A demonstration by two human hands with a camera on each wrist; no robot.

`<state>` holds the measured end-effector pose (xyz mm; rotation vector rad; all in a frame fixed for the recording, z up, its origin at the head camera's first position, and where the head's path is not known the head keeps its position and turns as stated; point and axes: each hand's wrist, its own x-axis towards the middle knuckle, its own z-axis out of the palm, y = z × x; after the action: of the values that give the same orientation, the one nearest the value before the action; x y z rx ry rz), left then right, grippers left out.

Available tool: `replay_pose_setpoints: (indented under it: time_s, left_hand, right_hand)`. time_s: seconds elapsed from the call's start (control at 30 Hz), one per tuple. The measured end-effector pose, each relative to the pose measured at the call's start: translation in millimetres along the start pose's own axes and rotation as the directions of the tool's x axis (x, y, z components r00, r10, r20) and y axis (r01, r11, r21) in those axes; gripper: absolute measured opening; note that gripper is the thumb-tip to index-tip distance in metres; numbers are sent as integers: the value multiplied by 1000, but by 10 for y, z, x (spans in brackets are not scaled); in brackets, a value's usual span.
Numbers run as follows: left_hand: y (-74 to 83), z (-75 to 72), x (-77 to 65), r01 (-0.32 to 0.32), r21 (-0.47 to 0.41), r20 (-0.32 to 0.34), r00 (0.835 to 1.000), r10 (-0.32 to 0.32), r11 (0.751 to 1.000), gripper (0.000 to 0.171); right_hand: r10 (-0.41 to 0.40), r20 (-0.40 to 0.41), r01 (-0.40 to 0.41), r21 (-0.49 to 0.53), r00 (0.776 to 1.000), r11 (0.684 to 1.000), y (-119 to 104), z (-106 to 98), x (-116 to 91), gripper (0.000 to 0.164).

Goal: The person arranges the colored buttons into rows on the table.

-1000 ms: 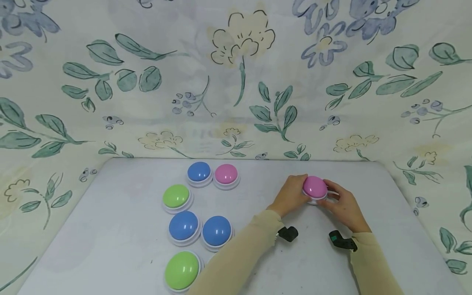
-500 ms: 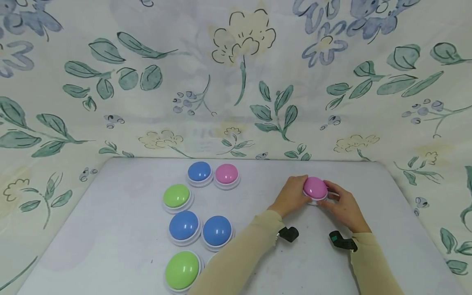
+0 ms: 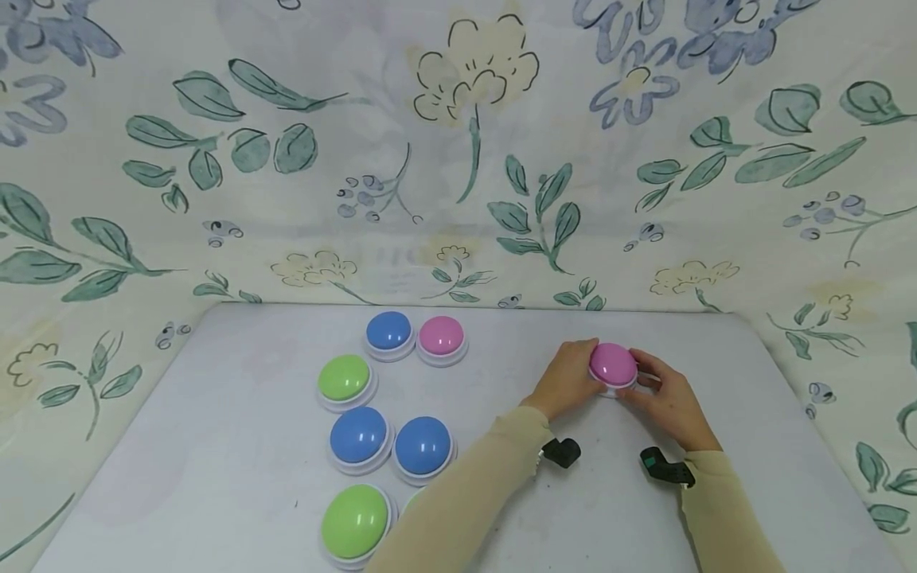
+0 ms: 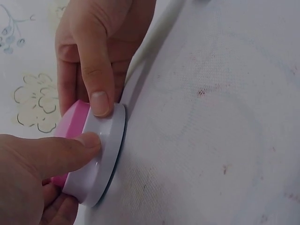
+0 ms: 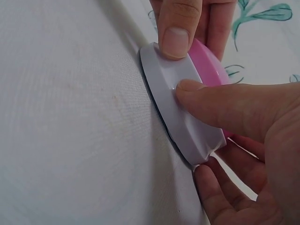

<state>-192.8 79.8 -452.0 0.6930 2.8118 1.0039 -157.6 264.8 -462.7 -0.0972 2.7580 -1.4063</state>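
A pink dome-shaped push button (image 3: 613, 363) with a round white base (image 4: 110, 136) is between both hands on the right side of the table. My left hand (image 3: 564, 378) grips its left side, thumb on the front of the base and fingers around the side. From the right, my right hand (image 3: 669, 402) holds it the same way. Both thumbs press close together on the white base (image 5: 164, 89) in the right wrist view. The dark underside of the base lies right at the white tabletop. Some fingertips are hidden behind the button.
Left of my arms stand more push buttons on the white table (image 3: 215, 446): several blue (image 3: 388, 330), another pink (image 3: 440, 335) and some green (image 3: 344, 377). My left sleeve (image 3: 466, 485) partly covers a green one. A floral cloth (image 3: 458, 159) rises behind the table.
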Motion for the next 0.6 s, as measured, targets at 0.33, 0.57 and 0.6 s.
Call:
replay_pose_setpoints:
  time_s: [0.33,0.57,0.6]
  left_hand:
    - [-113,-127,-26,11,-27,34,999,-10,1000,76]
    - [-147,-419,-130,29,-33,22,999,-28,999,79]
    - [-152,-464,-147,27,-38,16,1000,-27,999,79]
  right_hand:
    - [62,-10,-63,-27,998,998,-55,-18,-19,82]
    - [84,-28,-85,-22,996,996,-162,-54,-53,86]
    - [78,-32,-78,-21,996,997,-176,-57,-59,86]
